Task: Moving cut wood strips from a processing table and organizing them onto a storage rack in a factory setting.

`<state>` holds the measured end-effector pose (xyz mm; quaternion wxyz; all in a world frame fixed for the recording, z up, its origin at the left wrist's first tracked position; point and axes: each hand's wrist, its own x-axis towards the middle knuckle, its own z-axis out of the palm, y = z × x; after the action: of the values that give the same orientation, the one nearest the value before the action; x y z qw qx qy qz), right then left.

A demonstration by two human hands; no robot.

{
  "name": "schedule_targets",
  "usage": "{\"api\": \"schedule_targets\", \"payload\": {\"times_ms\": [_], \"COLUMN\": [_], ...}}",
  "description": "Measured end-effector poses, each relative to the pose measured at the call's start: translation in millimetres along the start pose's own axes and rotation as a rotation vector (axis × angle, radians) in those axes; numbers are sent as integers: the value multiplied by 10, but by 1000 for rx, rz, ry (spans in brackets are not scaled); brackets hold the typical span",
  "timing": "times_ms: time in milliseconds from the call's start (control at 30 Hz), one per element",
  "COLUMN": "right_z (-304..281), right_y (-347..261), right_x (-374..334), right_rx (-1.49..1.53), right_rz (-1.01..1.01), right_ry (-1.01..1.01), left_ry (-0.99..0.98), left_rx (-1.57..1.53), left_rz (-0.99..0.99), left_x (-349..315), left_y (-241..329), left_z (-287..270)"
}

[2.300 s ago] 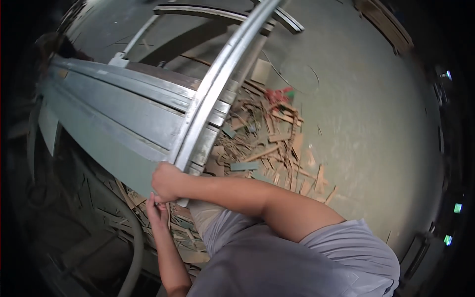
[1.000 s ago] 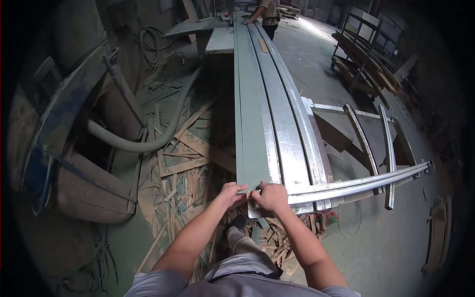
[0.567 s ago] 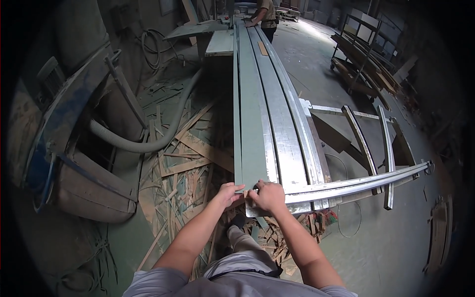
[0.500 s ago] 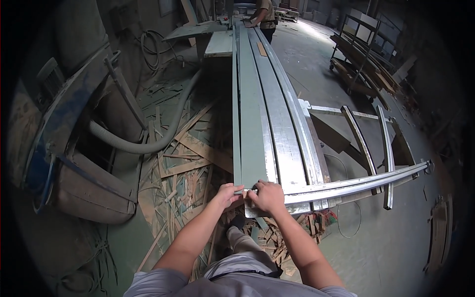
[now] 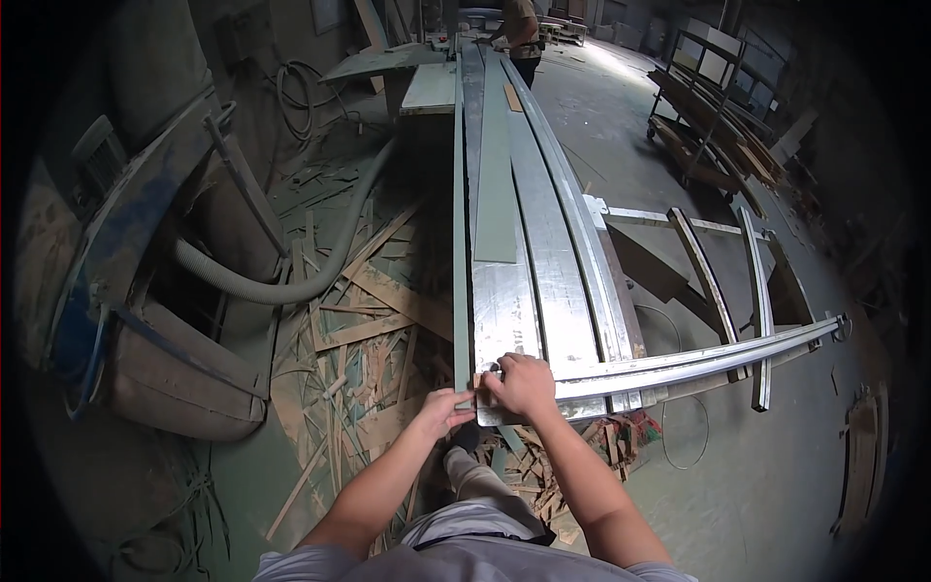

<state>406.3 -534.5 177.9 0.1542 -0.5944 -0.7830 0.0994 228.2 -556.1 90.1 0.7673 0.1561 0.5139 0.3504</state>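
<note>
A long, narrow green strip (image 5: 461, 242) runs along the left edge of the metal sliding table (image 5: 572, 325). My left hand (image 5: 446, 414) is closed on its near end, fingers pinching it beside the table corner. Curled over the table's near left corner, my right hand (image 5: 524, 384) is closed where the metal fence (image 5: 698, 365) ends. Its fingers hide whatever they grip; a small wooden block (image 5: 480, 381) shows beside them. Farther up the table lies a wider green board (image 5: 497, 199), apart from both hands and slightly askew.
A co-worker (image 5: 522, 34) stands at the table's far end. Wood offcuts (image 5: 388, 310) litter the floor at left, near a grey hose (image 5: 320, 281) and a machine (image 5: 184, 359). At right are a metal outrigger frame (image 5: 703, 267) and a loaded rack cart (image 5: 703, 107).
The wider green board has slid away from me, its near end leaving my hands and baring the metal table. My left hand has come slightly lower with the narrow strip. My right hand stays put.
</note>
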Motion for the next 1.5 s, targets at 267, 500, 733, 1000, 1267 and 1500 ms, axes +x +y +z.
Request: {"api": "schedule_targets", "payload": {"times_ms": [267, 500, 733, 1000, 1267, 1500], "right_z": [-80, 1, 36, 1055, 1245, 1057], "right_y": [-14, 52, 12, -1687, -2409, -2899], "right_x": [78, 179, 464, 575, 169, -881], "right_rx": [-32, 34, 237, 1563, 2135, 2028], "right_rz": [-6, -3, -61, 529, 589, 231], "right_ry": [17, 68, 220, -113, -556, -1054], "left_ry": [-16, 50, 112, 245, 1115, 1143], "left_rx": [10, 120, 337, 640, 1573, 1112], "left_rz": [-26, -66, -83, -52, -155, 350], "left_x": [-639, -1778, -3259, -4601, -5313, -3560], "left_y": [-573, -933, -879, -1487, -1461, -578], "left_z": [-29, -489, -1025, -1191, -1022, -1288]}}
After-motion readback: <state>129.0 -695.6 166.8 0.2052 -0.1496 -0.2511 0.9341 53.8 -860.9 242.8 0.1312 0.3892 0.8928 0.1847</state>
